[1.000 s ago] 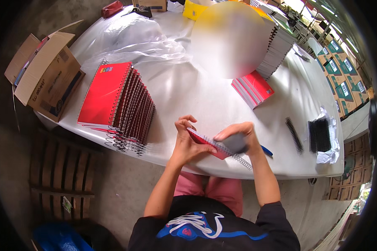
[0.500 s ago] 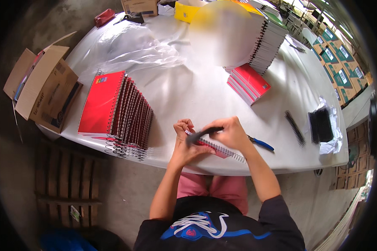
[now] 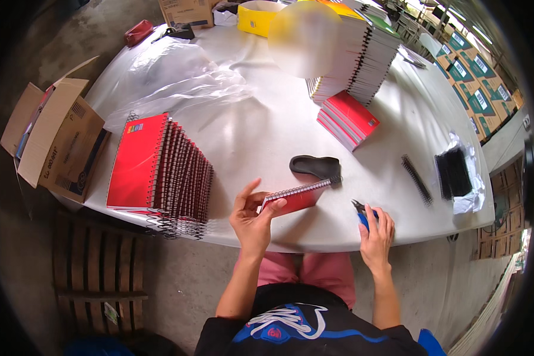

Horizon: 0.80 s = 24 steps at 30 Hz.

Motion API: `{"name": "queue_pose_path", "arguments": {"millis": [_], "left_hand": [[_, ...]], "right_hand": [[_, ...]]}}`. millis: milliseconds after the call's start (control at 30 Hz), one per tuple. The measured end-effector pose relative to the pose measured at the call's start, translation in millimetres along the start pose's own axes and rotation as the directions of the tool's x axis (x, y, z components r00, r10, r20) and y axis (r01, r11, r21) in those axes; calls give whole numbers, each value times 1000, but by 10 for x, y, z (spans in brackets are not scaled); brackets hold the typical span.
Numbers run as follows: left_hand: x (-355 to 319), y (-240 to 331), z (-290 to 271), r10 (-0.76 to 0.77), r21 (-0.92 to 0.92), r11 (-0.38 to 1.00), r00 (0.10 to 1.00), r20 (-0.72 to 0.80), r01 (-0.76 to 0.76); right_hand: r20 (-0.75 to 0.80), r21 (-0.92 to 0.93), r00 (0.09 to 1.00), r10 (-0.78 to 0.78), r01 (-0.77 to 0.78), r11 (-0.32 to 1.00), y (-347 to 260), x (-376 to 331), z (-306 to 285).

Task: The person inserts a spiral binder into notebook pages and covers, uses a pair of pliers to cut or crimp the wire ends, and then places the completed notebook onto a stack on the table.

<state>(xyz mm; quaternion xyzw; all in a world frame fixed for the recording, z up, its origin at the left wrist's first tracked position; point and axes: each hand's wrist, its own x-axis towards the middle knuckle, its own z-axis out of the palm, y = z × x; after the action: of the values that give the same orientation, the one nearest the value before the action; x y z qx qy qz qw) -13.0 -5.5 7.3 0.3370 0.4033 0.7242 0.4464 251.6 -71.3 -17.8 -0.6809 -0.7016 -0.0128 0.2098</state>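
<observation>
My left hand (image 3: 251, 221) grips a red spiral notebook (image 3: 298, 202) by its left end, thumb on the cover. The notebook is tilted over the table's near edge, its wire coil along the top and sticking out past the far right end. My right hand (image 3: 376, 240) is closed on a pair of blue-handled cutting pliers (image 3: 359, 207), jaws pointing away from me. Just beyond the notebook lies a black shoe-sole-shaped piece (image 3: 315, 166), partly touching the coil's end in view.
On the left stand a stack of red spiral notebooks (image 3: 137, 163) and an open carton (image 3: 71, 145). Unbound red booklets (image 3: 353, 115) and a tall notebook stack (image 3: 368, 65) are farther back. A loose black coil (image 3: 416, 180) and bundled coils (image 3: 455, 176) lie right; clear plastic (image 3: 178, 77) lies behind.
My right hand has let go of the black sole-shaped piece, which now lies on the table, and has taken hold of the pliers. The notebook's coil side has swung upward and its right end away from me.
</observation>
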Motion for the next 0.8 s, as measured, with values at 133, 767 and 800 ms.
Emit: {"name": "queue_pose_path", "arguments": {"millis": [133,767,800], "left_hand": [[-68,21,10,337,310,879,932,133,-362],[-88,89,-9,676,432,554,688,264,-711],[-100,139,4,631,433,639,755,178,-636]], "right_hand": [[17,539,997,69,-68,839,-697,151,-239],[192,770,952,-238,4,638,-1104,405,-374],[142,733,955,-260,74,676,-1076,431,-328]]}}
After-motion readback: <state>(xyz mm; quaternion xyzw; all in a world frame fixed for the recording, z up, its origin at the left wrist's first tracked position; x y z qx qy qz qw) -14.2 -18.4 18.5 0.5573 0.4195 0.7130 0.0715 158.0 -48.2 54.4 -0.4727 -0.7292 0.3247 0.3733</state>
